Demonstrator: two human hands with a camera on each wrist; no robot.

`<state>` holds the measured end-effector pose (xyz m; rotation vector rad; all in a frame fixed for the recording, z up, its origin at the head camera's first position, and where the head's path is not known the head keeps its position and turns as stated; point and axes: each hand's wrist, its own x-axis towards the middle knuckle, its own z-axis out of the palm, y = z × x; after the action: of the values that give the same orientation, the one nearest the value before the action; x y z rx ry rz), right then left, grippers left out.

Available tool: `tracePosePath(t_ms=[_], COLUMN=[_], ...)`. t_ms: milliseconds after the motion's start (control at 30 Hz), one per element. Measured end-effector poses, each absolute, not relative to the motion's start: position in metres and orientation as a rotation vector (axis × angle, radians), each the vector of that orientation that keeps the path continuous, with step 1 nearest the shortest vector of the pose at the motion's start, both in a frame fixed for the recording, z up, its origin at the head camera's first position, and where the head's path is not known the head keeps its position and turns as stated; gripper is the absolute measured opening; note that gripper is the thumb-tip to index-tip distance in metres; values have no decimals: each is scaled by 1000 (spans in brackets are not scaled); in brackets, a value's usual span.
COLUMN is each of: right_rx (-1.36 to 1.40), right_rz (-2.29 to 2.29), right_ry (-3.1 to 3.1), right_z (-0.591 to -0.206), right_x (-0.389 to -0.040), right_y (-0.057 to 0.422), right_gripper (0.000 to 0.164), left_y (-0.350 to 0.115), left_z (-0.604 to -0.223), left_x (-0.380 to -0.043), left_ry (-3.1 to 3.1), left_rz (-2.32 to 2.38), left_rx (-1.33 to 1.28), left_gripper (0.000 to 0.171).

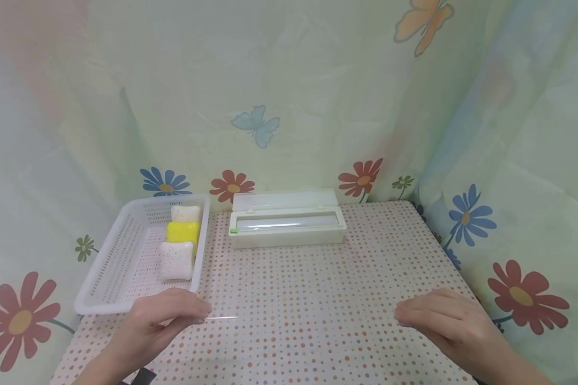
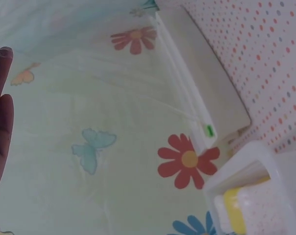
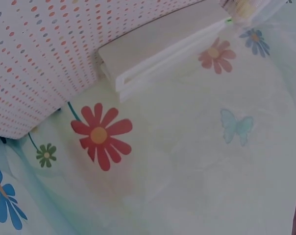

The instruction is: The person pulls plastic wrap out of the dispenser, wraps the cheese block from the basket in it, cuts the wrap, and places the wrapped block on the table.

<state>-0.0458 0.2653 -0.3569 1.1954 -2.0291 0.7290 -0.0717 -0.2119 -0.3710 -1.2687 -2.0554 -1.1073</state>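
Note:
A sheet of clear cling film [image 1: 223,317] spans the space between my hands; it shows as a bright thin edge by the left fingertips and faint creases in the left wrist view. My left hand [image 1: 166,318] pinches one side, thumb against fingers, close over the basket's near right corner. On the other side my right hand [image 1: 445,323] pinches it over the right of the table. Behind them stands a white cling film dispenser [image 1: 289,239], lid raised, a roll [image 1: 291,222] inside and a green slider [image 1: 234,231] at its left end.
To the left sits a white plastic basket [image 1: 111,256] holding two speckled white sponges [image 1: 177,261] and a yellow one [image 1: 183,232] along its right side. A dotted cloth covers the table [image 1: 289,299]. Flowered curtains [image 1: 308,80] hang behind and on both sides.

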Motion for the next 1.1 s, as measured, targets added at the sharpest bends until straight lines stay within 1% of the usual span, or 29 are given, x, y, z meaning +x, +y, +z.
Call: tracePosePath(t_ms=[400,667,800,867,1033,1100], right_rx=[1289,1213,1222,1198,1158,1171], right_rz=[798,765,785,783,762,755], right_ry=[-1981,-2304,-2408,-2474,-2599,-2633], right_z=[-355,-370,-387,-396,-423,-436], right_x=[-42,-20,-15,-14,-14,-15], right_y=[264,273,273,270,263,261], right_gripper=[28,29,41,41,22,13], left_y=[-215,-217,-219,-220,-220,-219], left_z=[-369,-382,-396,-406,-432,-440], left_x=[-64,-52,-47,-46,-45,-44], left_ry=[-2085,-2172,-2279,-2320,-2418,-2507], left_rz=[-1124,-1138,-1147,-1144,-1108,-1097], left_rx=[-1303,-1413,-1406,-1404,-1418,-1406], left_gripper=[16,16,18,20,30,28])
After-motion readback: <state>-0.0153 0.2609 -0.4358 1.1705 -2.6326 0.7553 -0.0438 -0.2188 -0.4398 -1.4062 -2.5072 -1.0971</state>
